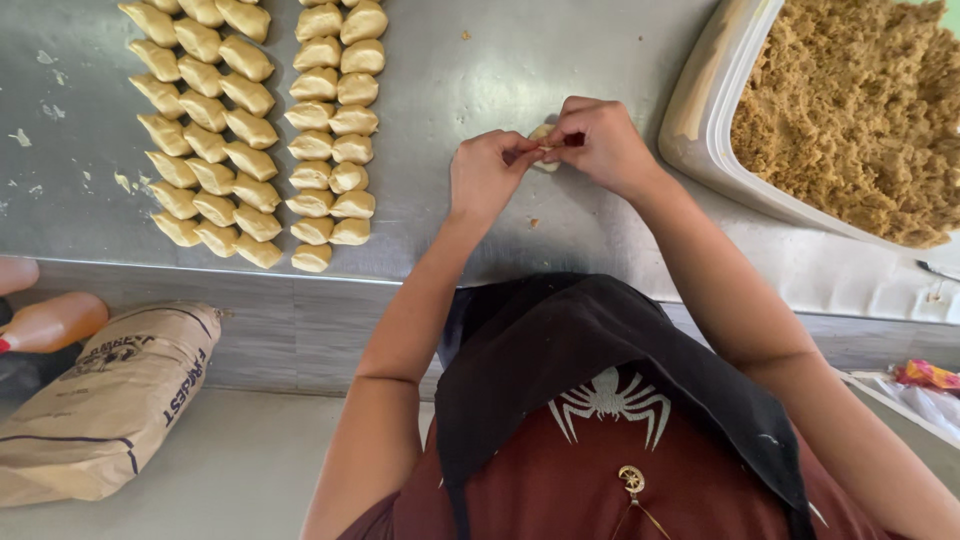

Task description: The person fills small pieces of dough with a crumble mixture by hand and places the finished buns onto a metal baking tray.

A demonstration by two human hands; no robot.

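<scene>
Both my hands meet over the steel counter (480, 60) and pinch one small piece of pale dough (541, 133). My left hand (487, 172) grips its near side with the fingertips. My right hand (603, 146) closes over its far side and hides most of it. Left of my hands lie several rows of shaped dough pieces (250, 130), tan and pillow-like, lined up in columns. A white plastic tub (700, 120) of brown crumbly filling (850, 110) stands to the right of my right hand.
A brown paper sack (110, 400) lies on a lower shelf at the left, next to orange-tinted bottles (50, 322). The counter's front edge (300, 275) runs across below the dough rows. Dough scraps dot the far left of the counter.
</scene>
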